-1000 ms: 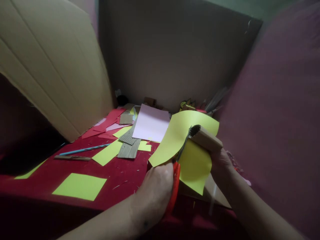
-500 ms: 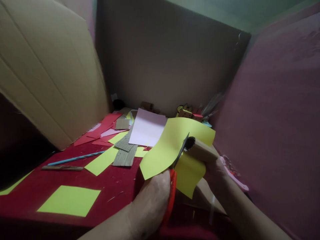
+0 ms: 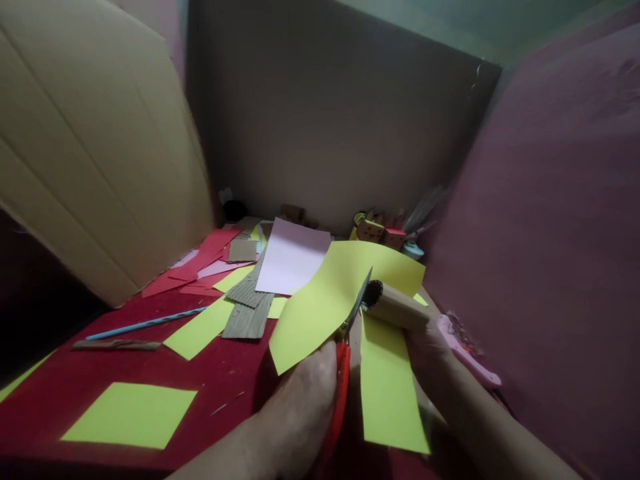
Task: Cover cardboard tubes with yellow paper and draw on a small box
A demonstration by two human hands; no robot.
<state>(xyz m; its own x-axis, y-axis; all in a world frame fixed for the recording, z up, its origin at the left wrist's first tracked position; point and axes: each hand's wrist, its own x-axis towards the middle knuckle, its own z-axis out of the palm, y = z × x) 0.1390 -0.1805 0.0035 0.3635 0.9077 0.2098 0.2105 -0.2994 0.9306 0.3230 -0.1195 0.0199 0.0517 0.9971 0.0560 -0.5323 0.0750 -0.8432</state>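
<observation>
Red-handled scissors (image 3: 340, 393) point up and away, held in my left hand (image 3: 305, 393), whose fingers are mostly hidden behind paper and handle. Their blades are at the cut in a curved yellow sheet (image 3: 320, 287), which drapes over my left hand. A yellow strip (image 3: 390, 387) hangs down on the near side of the blades, below a rolled cardboard tube (image 3: 400, 308). My right hand (image 3: 425, 340) is closed round the tube's right end; its fingertips are hidden. The tube's dark open end lies just right of the blades.
The red surface (image 3: 215, 373) carries a yellow rectangle (image 3: 133, 413), grey corrugated pieces (image 3: 250, 317), a pink sheet (image 3: 293, 257), red scraps (image 3: 215, 247) and a blue stick (image 3: 145, 323). A large cardboard panel (image 3: 100, 133) leans at left. Small decorated items (image 3: 373, 230) stand at the back.
The near yellow strip has swung down and hangs straighter and lower, with a wider gap from the sheet. Scissors and tube have shifted slightly left.
</observation>
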